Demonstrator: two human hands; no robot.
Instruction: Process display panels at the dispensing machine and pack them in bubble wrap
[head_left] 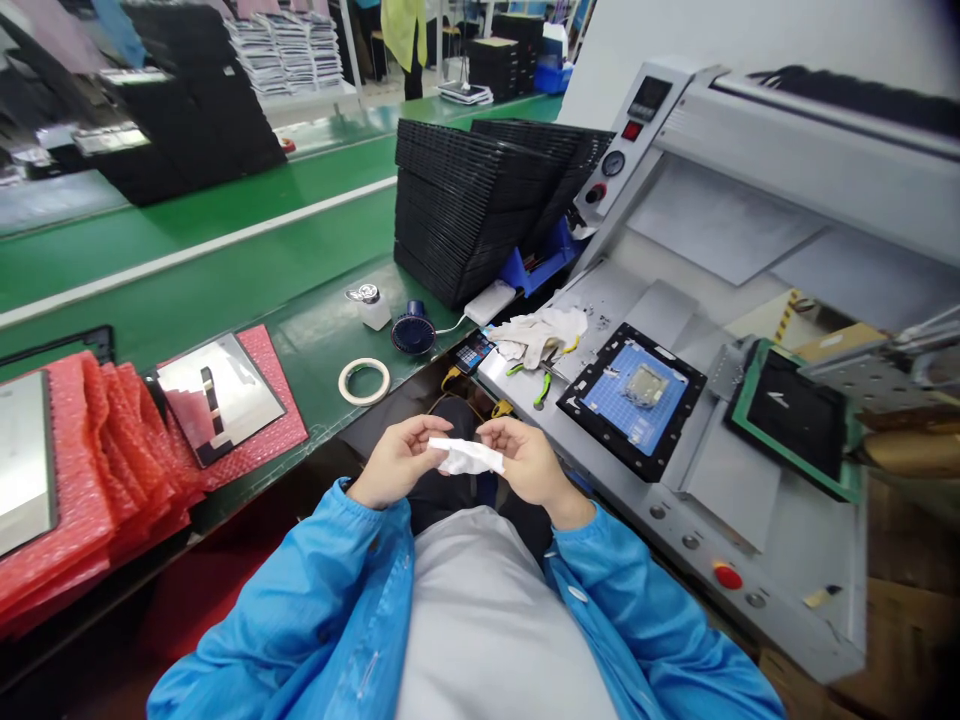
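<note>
A crumpled white piece of cloth or tissue [471, 457] is stretched between my hands above my lap. My left hand [403, 458] pinches its left end between thumb and fingers. At the right end, my right hand [531, 462] grips it the same way. Nearest to the hands on the green bench lies a roll of tape [364, 382]. Behind it stand a small white dispenser bottle [373, 307] and a dark blue round fan [413, 330].
Left, a flat screen panel [255, 395] lies on red bubble wrap [281, 375]. Black trays [472, 200] are stacked at the back. On the grey machine [750, 480] to the right are gloves [544, 330], green-handled pliers [542, 390] and a black-framed blue mat [611, 385].
</note>
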